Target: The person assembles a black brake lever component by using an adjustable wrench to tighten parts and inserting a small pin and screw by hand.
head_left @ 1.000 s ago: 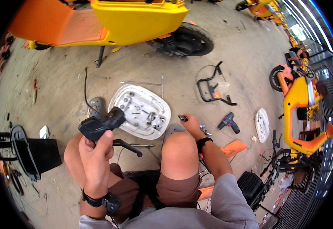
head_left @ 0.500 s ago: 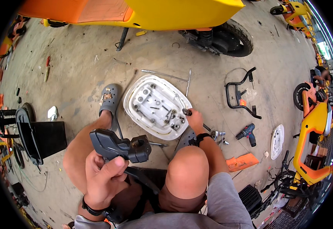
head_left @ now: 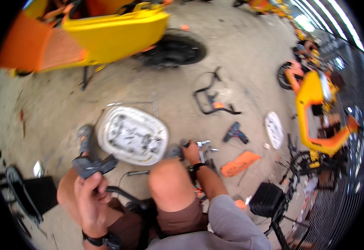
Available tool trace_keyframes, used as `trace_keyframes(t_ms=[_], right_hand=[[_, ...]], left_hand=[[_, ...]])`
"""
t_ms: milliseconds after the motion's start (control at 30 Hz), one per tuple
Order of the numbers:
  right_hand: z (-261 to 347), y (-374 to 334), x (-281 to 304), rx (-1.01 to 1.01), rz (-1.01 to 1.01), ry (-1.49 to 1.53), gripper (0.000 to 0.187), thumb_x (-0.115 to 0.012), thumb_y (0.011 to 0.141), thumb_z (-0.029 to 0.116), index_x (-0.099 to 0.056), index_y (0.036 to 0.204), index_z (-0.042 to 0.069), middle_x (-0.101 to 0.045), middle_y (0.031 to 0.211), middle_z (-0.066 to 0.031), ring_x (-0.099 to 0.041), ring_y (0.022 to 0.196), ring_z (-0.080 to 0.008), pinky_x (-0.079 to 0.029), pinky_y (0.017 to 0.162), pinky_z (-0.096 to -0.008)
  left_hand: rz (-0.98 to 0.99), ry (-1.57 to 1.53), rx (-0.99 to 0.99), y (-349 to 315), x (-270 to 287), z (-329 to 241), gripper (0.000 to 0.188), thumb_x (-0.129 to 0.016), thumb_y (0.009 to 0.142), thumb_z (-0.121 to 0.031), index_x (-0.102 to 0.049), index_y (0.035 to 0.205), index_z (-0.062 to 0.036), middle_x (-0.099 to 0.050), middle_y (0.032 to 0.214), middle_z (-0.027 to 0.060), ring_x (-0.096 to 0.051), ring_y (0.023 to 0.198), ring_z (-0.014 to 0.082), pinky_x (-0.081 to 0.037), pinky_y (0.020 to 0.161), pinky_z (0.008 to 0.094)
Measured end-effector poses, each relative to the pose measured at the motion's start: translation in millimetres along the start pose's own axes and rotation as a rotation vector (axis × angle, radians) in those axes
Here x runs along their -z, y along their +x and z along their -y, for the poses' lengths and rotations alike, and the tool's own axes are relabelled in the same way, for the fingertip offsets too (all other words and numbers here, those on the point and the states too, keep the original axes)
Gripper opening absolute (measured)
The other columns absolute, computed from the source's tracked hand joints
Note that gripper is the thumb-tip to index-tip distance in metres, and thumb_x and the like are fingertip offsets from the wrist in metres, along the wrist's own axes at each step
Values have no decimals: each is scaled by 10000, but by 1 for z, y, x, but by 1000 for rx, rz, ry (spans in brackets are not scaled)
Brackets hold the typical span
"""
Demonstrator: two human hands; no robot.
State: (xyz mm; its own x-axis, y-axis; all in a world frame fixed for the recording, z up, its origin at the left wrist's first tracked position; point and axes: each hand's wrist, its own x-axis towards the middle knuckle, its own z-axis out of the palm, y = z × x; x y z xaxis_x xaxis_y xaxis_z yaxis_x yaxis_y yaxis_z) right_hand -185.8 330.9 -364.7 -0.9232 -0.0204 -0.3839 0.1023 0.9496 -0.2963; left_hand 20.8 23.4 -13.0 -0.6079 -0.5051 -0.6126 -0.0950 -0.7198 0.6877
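"At eight o'clock, what is the left hand (head_left: 91, 202) doing?"

"It is pinching a black lever assembly (head_left: 91, 165) near the left knee (head_left: 67, 185), thumb pressing its underside, probably so the curved lever is staying free. The dark casing is looking like moulded plastic."

"And the right hand (head_left: 192, 152)?"

"Towards five, just off centre, it is gripping a small dark piece (head_left: 185, 143); blur is hiding its kind."

"Why is the white tray (head_left: 102, 132) sitting at nine?"

"It is lying within easy reach on the floor (head_left: 65, 100), its rounded rim presumably keeping the loose metal hardware (head_left: 150, 143) together."

"Beyond?"

"A pistol-shaped drill (head_left: 234, 132) is resting at three; a bent tubular frame (head_left: 199, 103) is lying past one; farthest, a smooth yellow scooter (head_left: 115, 39) is standing at eleven."
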Motion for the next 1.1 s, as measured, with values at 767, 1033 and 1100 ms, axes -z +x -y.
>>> trace_keyframes(t_ms=[767,1033,1100], right_hand=[[-95,-66,-31,227,-150,-352,403,-598,794,137,-537,1191,109,-668,904,-111,-654,858,-296,-518,735,-447],[-96,-66,-21,237,-219,-251,522,-706,718,110,-542,1213,96,-557,1062,-113,-574,988,-309,-494,808,-414],[-84,-64,-12,268,-316,-105,507,-685,738,119,-546,1225,87,-575,1062,-121,-581,972,-308,-498,805,-406]], left_hand=[[132,-47,7,-2,-8,18,126,-565,925,-187,-506,932,-76,-410,652,-24,-274,476,32,-175,398,180],[326,-214,86,15,1,24,163,-526,954,-182,-503,1020,-35,-382,643,-19,-248,470,40,-179,390,185],[295,-238,90,13,4,25,155,-528,954,-183,-505,1031,-51,-385,633,-21,-248,469,44,-184,390,192]])
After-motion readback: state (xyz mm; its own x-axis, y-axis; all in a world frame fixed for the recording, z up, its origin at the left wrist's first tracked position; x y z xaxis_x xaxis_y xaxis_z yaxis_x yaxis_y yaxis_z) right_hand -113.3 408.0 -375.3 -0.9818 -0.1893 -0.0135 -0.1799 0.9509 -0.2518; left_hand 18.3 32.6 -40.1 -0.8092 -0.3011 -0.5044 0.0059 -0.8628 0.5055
